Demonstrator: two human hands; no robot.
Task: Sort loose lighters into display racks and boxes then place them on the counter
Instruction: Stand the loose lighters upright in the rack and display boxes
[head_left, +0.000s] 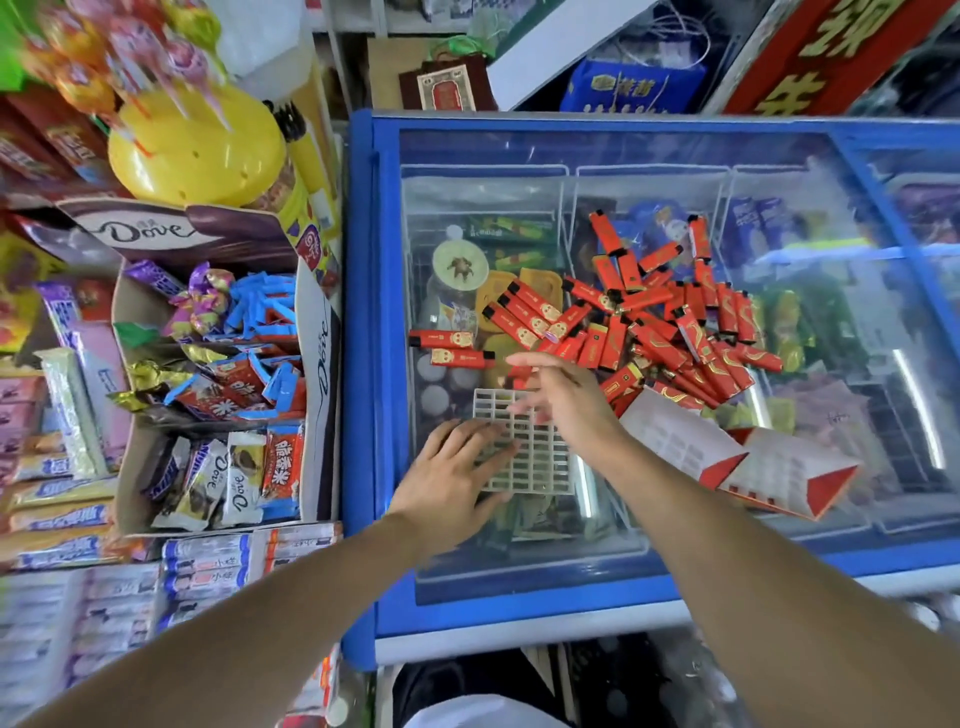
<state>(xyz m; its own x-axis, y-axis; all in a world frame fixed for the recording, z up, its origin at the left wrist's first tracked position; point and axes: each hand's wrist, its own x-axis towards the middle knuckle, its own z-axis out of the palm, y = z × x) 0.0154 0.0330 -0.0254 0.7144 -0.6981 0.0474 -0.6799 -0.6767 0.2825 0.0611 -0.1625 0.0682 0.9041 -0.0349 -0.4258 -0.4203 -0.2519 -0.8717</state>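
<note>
Head view looks down on a blue-framed chest freezer with a sliding glass lid, which serves as the work surface. To its left stands a cardboard Dove box full of wrapped sweets, with a yellow lollipop stand behind it.

On the glass, right of centre, lies a heap of loose red lighters, many overlapping; a few lie apart toward the left, two of them side by side near the freezer's left edge. Just below the heap, toward the right, rests an opened red-and-white carton, lying on its side with its pale inner face up.

Near the front of the glass sits a white grid rack, flat, its cells seemingly unfilled, though the hands cover part of it.

The left hand lies palm down on the rack's left edge, fingers straight and spread, pressing on it and gripping nothing. The right hand hovers above the rack's upper right corner, just short of the heap, fingers loosely extended and somewhat blurred, holding nothing.
</note>
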